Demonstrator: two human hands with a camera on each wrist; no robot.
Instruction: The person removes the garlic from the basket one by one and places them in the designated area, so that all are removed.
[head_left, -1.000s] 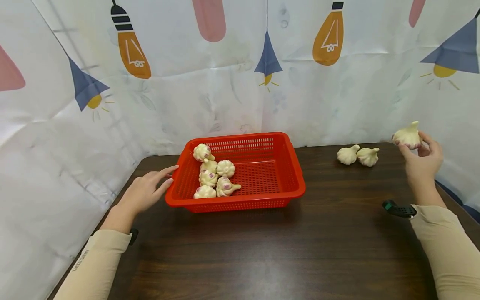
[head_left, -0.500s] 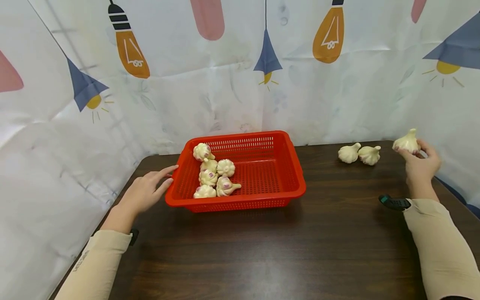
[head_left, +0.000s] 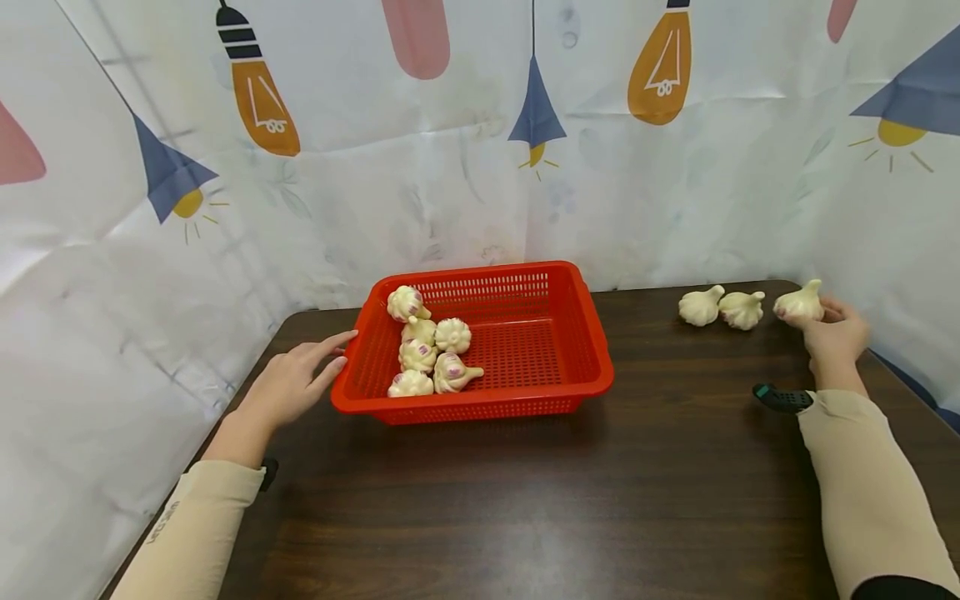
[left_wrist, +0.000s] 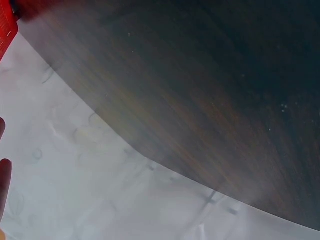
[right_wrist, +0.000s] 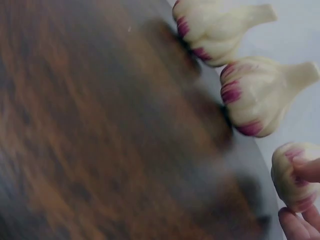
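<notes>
While the left hand (head_left: pixel 288 383) rests with loosely stretched fingers at the rim of the red basket (head_left: pixel 487 401), the right hand (head_left: pixel 838 337) pinches one garlic bulb (head_left: pixel 797 305) between thumb and fingers, with its stem upward. Compared with half a second ago, the right hand has come lower and a little toward the left hand, so the held bulb is now nearly level with two other bulbs (head_left: pixel 742 311), which lie close beside each other to the left of the right hand. I judge that this makes the work more delicate, because neighbours and bench (head_left: pixel 480 500) are near; whether the held bulb already touches the wood, I cannot tell. By the left hand nothing has visibly changed: six bulbs (head_left: pixel 453 372) lie in the basket, gathered at the end nearer to this hand, and the end toward the right hand has room.

About edges, the far edge of the bench runs just behind the two bulbs, with the patterned cloth (head_left: pixel 487 192) beyond it. The right hand works close to the far right corner, so outward it has little room. Between the right hand and the basket, and between the two forearms, the wood gives wide room for moving.
</notes>
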